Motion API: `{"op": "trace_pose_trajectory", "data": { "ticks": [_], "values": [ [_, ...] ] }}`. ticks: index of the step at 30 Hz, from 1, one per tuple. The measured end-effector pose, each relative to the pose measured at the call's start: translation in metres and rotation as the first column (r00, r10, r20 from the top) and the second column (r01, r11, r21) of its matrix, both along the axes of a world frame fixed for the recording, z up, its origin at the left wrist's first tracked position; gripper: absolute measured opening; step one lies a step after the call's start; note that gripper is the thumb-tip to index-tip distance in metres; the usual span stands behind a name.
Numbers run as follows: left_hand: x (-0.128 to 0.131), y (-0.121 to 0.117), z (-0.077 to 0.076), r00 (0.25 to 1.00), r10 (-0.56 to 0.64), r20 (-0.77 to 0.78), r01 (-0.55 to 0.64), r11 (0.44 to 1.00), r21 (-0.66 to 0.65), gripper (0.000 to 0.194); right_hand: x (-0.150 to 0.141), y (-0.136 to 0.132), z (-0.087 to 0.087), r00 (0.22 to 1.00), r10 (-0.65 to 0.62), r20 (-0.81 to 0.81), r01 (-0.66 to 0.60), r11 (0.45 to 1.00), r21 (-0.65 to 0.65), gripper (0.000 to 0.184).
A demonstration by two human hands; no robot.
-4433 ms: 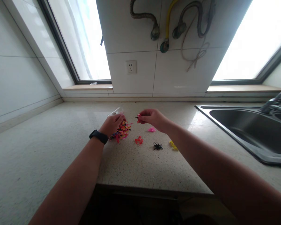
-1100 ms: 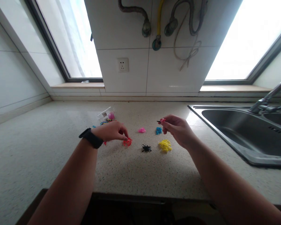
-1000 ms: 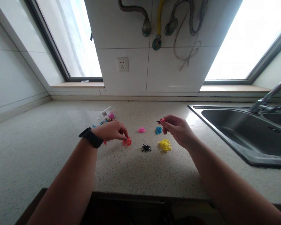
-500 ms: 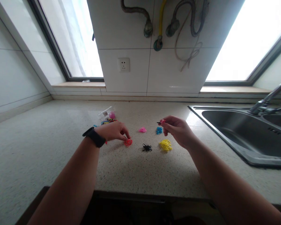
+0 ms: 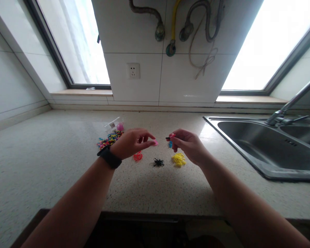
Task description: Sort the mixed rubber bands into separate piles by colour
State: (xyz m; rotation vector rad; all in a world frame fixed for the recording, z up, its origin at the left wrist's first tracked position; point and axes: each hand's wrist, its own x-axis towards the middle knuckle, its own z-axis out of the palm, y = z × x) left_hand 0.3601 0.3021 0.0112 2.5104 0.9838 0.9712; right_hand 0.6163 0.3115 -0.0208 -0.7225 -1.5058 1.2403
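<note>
My right hand [image 5: 187,143] is pinched on small rubber bands [image 5: 173,135], pinkish red with a dark piece sticking out to the left, above the counter. Close behind its fingers lies a blue pile of bands [image 5: 170,145], partly hidden. My left hand [image 5: 133,142], with a black wristband [image 5: 110,157], hovers with thumb and index finger apart at the pink pile [image 5: 156,142], which its fingertips partly cover. Nearer to me lie a red pile [image 5: 137,156], a black pile [image 5: 158,162] and a yellow pile [image 5: 178,159].
A mixed multicoloured heap of bands [image 5: 110,139] lies left of my left hand, with a clear plastic bag [image 5: 112,124] and a pink round item [image 5: 120,126] behind it. To the right is a steel sink [image 5: 237,151] with a faucet [image 5: 276,117]. The counter [image 5: 150,193] ends in front of me.
My left hand has left the red pile and moved right and up to the pink pile. My right hand keeps its pinch on the bands. The view has shifted slightly.
</note>
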Motion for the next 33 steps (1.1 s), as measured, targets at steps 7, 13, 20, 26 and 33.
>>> {"op": "trace_pose_trajectory", "data": {
  "ticks": [7,13,20,26,33],
  "values": [
    [0.020,-0.009,-0.009,0.988,-0.029,0.152,0.030,1.000,-0.003,0.025,-0.008,-0.006,0.003,0.998,0.043,0.048,-0.043,0.999,-0.004,0.020],
    [0.024,-0.009,-0.013,0.989,-0.039,0.144,0.033,0.999,0.043,0.015,-0.012,-0.009,0.004,0.994,0.085,0.071,-0.084,0.996,-0.018,0.023],
    [0.025,-0.012,-0.010,0.980,0.002,0.201,0.004,1.000,-0.029,0.015,-0.011,-0.013,0.009,0.996,0.067,0.052,-0.067,0.998,0.002,0.020],
    [0.027,-0.011,-0.013,0.947,0.038,0.319,0.005,0.991,-0.135,0.018,-0.008,-0.014,0.012,0.999,0.000,0.034,-0.001,0.999,0.034,0.022],
    [0.027,-0.007,-0.015,0.863,0.065,0.500,0.078,0.963,-0.259,0.022,-0.003,-0.008,0.008,1.000,-0.025,0.008,0.024,0.999,0.038,0.019]
  ]
}}
